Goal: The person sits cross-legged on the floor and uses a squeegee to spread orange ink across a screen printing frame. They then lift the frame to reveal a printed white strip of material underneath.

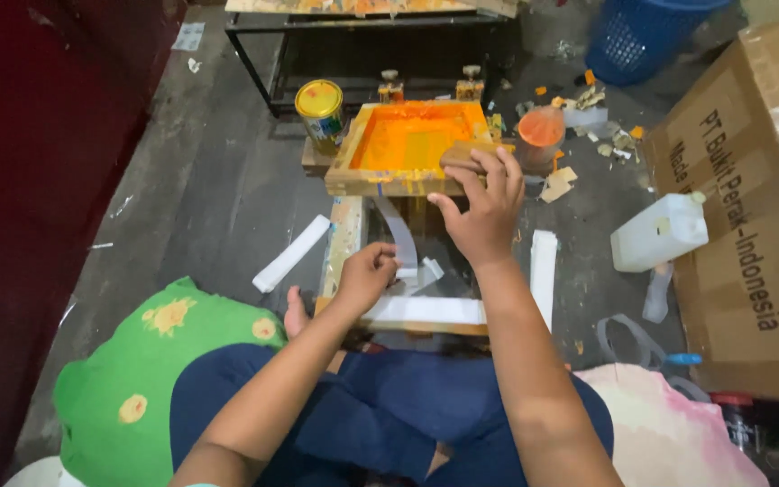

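Here, seated on dark floor. The right hand [484, 212] grips a flat wooden squeegee block [469, 155] at the near right corner of a square wooden screen-printing frame [346, 155], its mesh coated in wet, glossy orange ink. The left hand [367, 273] is clenched, pinching a pale grey ribbon strip [400, 236] that curls up from the low wooden printing board [346, 236] beneath the raised frame.

Counted: one round tin can with yellow lid [319, 110], left of the frame; one clear plastic tub of orange ink [542, 135], right of it; one white plastic jerrycan [659, 233]; one brown cardboard box [750, 198]; one blue plastic basket [646, 32], cut off at top.

Two brass-coloured hinge clamps [390, 88] behind the frame, detail unclear. The board's centre is hidden by both hands.
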